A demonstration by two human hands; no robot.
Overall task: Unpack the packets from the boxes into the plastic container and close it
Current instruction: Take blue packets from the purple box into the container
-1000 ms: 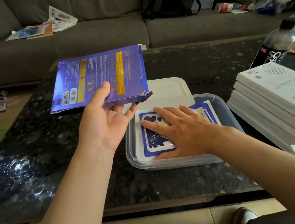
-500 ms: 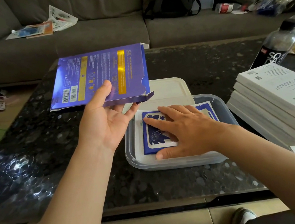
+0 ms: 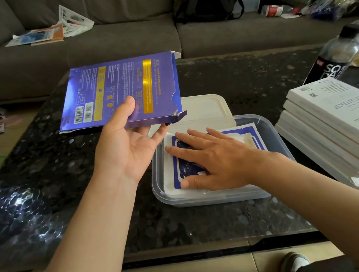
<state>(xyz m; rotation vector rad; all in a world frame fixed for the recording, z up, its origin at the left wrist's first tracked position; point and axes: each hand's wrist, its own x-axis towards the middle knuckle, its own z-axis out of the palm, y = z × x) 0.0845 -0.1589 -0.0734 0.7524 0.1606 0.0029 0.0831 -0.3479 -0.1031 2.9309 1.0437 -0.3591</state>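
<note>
left hand (image 3: 128, 151): holds purple box (image 3: 121, 91) | right hand (image 3: 217, 158): flat on packets (image 3: 250, 135) in container (image 3: 273, 137)

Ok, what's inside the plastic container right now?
Blue-and-white packets lie stacked in the plastic container, with the right hand pressing flat on top. How many lie underneath is hidden.

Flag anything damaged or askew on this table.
The flat purple cardboard box in the left hand is torn at its open corner. The stacked white boxes at the right have ragged, ripped near ends.
</note>
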